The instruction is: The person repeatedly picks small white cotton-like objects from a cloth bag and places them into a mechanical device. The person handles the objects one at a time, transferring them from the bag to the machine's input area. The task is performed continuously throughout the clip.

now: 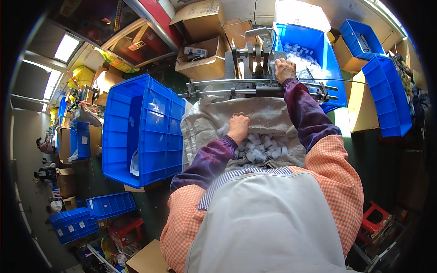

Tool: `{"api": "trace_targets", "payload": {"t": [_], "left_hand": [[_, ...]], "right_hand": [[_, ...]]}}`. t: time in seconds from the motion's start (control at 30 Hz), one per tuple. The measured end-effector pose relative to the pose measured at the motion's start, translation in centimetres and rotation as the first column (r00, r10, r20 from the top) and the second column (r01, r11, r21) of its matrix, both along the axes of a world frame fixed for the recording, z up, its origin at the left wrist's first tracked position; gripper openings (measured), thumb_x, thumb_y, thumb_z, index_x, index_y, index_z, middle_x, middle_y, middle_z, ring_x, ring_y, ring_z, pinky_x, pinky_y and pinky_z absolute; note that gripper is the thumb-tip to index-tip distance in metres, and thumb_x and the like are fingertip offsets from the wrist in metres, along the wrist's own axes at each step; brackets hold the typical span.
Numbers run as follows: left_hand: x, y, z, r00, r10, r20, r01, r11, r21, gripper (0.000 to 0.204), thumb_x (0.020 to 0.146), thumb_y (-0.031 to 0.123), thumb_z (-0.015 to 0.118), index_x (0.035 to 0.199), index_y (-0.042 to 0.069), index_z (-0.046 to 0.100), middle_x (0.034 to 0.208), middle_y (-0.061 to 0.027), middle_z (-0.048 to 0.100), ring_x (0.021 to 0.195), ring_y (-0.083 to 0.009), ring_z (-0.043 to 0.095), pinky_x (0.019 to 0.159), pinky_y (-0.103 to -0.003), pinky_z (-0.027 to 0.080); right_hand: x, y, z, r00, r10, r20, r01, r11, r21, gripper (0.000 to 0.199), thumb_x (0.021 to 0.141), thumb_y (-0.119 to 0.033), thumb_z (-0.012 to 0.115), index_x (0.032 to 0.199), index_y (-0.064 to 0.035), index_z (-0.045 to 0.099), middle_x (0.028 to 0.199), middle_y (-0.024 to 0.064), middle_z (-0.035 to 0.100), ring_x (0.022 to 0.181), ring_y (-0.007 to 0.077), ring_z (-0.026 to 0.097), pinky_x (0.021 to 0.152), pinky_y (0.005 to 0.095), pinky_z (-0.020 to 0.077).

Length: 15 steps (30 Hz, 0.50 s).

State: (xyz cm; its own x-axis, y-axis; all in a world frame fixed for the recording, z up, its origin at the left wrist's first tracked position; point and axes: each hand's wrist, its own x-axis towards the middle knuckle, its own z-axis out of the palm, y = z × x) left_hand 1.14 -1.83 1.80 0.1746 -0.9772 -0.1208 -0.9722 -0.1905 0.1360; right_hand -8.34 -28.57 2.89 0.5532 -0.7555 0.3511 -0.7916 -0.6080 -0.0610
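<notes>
My left hand (239,128) is over a grey cloth (268,113) spread in front of me, its fingers curled together; whatever they pinch is too small to make out. Just below it, many small white translucent plastic pieces (259,148) lie heaped in the cloth. Farther forward, my right hand (285,70) rests at the right side of a dark metal bench machine (257,59), fingers bent and close together. What is under those fingertips is hidden. Two metal rails (246,91) run across the machine's near side.
A blue bin (330,54) at the right of the machine holds more white pieces. Large blue crates (157,127) stand close on my left. Cardboard boxes (200,57) sit behind the machine, and another blue crate (387,95) leans at far right. A red stool (375,218) is behind on the right.
</notes>
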Motion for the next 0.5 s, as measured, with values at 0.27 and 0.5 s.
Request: {"api": "trace_targets", "payload": {"t": [0.27,0.5], "left_hand": [[1.5,0.6,0.0,0.904,0.011,-0.427,-0.149,0.945,-0.292,0.022,0.084,0.02,0.054,0.1,0.004,0.057,0.096,-0.0158,0.06,0.091,-0.0332,0.056,0.08,-0.04,0.045],[4.3,2.2,0.2,0.899,0.176,-0.4,-0.315,0.896,-0.314,0.028,0.091,0.026,0.043,0.097,0.002,0.056,0.093,-0.0188,0.06,0.089,-0.0362,0.055,0.075,-0.043,0.044]], "right_hand": [[0.2,-0.8,-1.2,0.998,0.037,0.052,-0.039,0.998,0.044,0.015,0.082,-0.023,0.052,0.094,-0.0161,0.059,0.097,0.0021,0.057,0.099,0.023,0.051,0.087,0.0405,0.0325],[0.2,-0.8,-0.7,1.0,0.016,-0.001,-0.016,0.994,0.106,0.017,0.084,-0.026,0.05,0.096,-0.0156,0.058,0.098,0.0028,0.058,0.101,0.0237,0.051,0.09,0.0403,0.0306]]}}
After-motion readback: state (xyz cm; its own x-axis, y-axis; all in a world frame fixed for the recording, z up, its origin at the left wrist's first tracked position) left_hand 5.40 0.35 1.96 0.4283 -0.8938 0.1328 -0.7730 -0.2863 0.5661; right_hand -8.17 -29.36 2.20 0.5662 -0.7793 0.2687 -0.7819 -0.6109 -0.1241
